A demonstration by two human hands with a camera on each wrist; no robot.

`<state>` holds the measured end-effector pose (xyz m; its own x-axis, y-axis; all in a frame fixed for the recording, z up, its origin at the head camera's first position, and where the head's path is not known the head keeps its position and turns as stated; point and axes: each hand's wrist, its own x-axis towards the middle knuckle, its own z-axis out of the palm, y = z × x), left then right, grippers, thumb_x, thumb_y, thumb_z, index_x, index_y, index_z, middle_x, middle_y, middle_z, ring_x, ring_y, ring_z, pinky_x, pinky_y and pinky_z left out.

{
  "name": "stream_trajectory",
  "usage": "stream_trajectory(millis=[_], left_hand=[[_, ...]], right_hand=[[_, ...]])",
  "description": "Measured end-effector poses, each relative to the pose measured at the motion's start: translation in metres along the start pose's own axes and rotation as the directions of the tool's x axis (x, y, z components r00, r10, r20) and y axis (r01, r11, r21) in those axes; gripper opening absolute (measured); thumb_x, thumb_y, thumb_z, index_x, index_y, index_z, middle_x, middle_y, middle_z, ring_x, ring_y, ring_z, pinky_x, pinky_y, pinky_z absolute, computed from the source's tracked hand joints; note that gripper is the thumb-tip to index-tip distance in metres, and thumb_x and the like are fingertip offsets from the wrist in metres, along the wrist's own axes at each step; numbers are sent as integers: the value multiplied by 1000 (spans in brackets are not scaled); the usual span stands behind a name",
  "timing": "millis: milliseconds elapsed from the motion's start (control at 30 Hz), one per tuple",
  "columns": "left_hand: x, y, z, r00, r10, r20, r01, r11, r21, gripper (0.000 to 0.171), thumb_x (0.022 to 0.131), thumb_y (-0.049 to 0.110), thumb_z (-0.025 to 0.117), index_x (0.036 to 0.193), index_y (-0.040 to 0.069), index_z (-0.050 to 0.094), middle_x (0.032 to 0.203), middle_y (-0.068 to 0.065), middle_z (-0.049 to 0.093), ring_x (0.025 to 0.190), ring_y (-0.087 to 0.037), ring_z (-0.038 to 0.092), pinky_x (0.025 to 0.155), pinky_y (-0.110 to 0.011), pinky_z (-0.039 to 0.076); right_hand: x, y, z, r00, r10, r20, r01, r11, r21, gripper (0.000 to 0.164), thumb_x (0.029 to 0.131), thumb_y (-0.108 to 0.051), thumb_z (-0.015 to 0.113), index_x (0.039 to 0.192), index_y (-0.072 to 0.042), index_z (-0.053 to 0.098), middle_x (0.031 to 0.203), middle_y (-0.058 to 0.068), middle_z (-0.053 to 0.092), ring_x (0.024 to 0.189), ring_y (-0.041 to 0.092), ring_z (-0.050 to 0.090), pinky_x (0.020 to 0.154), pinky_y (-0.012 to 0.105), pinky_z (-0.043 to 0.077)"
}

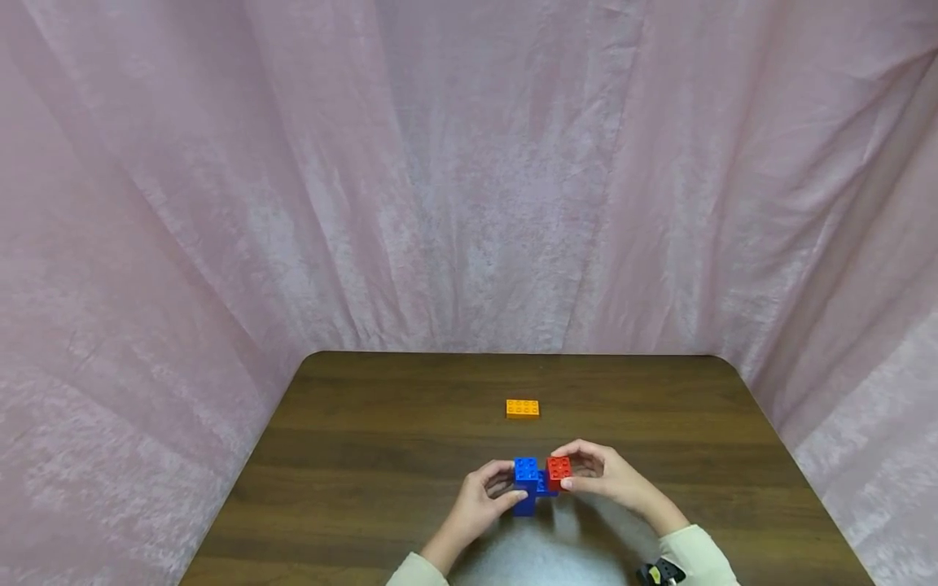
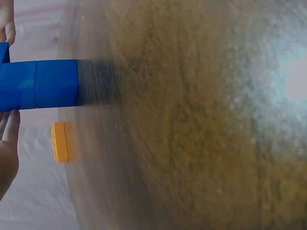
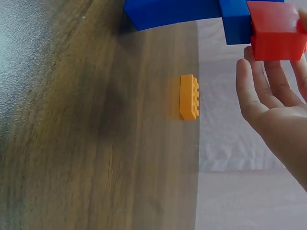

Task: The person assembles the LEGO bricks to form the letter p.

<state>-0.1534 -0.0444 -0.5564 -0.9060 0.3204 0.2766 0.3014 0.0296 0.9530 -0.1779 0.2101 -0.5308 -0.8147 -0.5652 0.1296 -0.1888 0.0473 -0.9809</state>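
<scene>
A column of blue toy building bricks (image 1: pixel 525 490) stands over the wooden table, a blue brick (image 3: pixel 237 26) jutting from its side. My left hand (image 1: pixel 479 503) holds the column between thumb and fingers from the left. On the jutting brick, touching it, is a red square brick (image 1: pixel 558 467) with studs up. My right hand (image 1: pixel 611 476) pinches this red brick between thumb and forefinger; its other fingers (image 3: pixel 280 88) spread below. In the left wrist view the column's lower blue bricks (image 2: pixel 41 84) show, while the red brick is out of sight.
An orange studded brick (image 1: pixel 523 408) lies alone on the table (image 1: pixel 366 456), beyond both hands. Pink curtains (image 1: pixel 469 203) hang behind the table's far edge and along its sides. Light glares off the tabletop near the front.
</scene>
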Motion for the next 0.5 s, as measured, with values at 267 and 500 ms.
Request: stream_trajectory(millis=[267,500], left_hand=[[1,0,0,999,-33,10,33,999,-24,29,82,-5,71,109,-11,60,109,-26,62,103,-42,61,92,-48,50],[0,2,0,999,-42,5,42,999,-18,29,82,-6,71,109,-11,61,108,-26,62,102,-41,61,92,-47,50]], right_hand=[[7,-4,-7,1000,-4,-18,2,996,-87,31,98,-9,54,125,6,57,119,26,61,106,12,62,88,23,52],[21,-3,-14,997,-29,-72,22,996,-92,33,99,-9,54,125,10,54,119,32,59,106,13,63,90,22,51]])
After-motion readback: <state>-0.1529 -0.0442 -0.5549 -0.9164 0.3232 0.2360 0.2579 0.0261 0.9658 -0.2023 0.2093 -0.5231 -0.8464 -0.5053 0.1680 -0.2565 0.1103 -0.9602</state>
